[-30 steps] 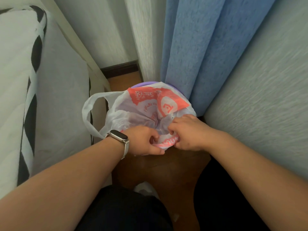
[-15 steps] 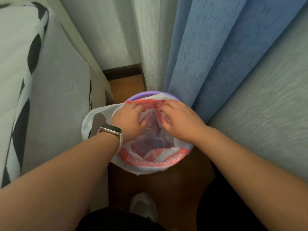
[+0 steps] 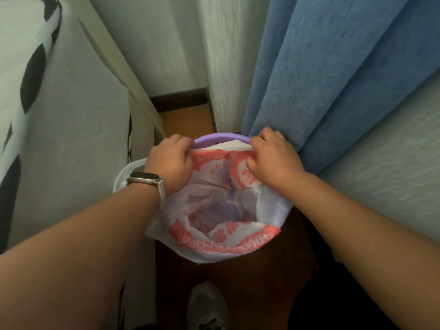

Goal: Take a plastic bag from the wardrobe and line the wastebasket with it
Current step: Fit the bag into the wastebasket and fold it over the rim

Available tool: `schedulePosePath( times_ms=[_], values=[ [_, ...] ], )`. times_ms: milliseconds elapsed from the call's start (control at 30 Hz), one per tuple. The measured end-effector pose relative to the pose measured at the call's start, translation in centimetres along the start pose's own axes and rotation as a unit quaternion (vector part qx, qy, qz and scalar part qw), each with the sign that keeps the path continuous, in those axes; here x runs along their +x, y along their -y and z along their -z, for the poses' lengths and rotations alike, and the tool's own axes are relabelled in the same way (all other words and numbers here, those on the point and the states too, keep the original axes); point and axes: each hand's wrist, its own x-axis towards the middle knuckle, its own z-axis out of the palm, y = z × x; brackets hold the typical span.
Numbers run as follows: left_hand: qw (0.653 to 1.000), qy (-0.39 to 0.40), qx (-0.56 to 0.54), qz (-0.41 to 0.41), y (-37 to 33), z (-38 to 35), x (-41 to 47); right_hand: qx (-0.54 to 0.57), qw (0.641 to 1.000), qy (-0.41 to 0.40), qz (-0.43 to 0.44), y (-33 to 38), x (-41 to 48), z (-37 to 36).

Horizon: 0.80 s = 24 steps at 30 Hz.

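The bag in my hands was thin, crinkled plastic, white with red print, faintly glossy. The basket rim was smooth, matt lilac plastic. The curtain beside my right hand was thick blue cloth with a coarse, matt weave. The wall looked papered, with a fine ribbed grain. The floor was polished brown wood. The watch on my left wrist had a dark glossy face and a pale, smooth band.
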Motion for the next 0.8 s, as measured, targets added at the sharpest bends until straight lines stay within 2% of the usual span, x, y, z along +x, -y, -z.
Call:
schedulePosePath(
  times_ms=[200, 300, 467, 567, 667, 800],
  values=[
    [0.998, -0.015, -0.023, 0.048, 1.6, -0.2, -1.0, 0.047, 0.998, -0.037, -0.013, -1.2, -0.8, -0.1],
    [0.998, -0.013, -0.020, 0.057, 1.8, -0.3, -1.3, 0.088, 0.995, -0.017, -0.032, -1.6, -0.8, 0.3],
    [1.000, 0.016, 0.016, -0.012, 1.8, -0.2, -2.0, 0.239, 0.968, 0.044, -0.071, -2.1, -0.4, 1.3],
    [0.997, 0.007, 0.047, -0.062, 1.9, -0.2, -2.3, 0.302, 0.949, 0.051, -0.078, -2.4, -0.3, 1.6],
    [0.995, -0.047, 0.064, -0.057, 1.3, -0.3, -1.8, 0.306, 0.948, 0.044, -0.077, -2.5, -0.3, 1.4],
    [0.997, -0.075, 0.025, 0.002, 0.3, -0.2, -0.4, 0.274, 0.958, -0.003, -0.085, -2.3, 0.1, 0.6]
  ],
)
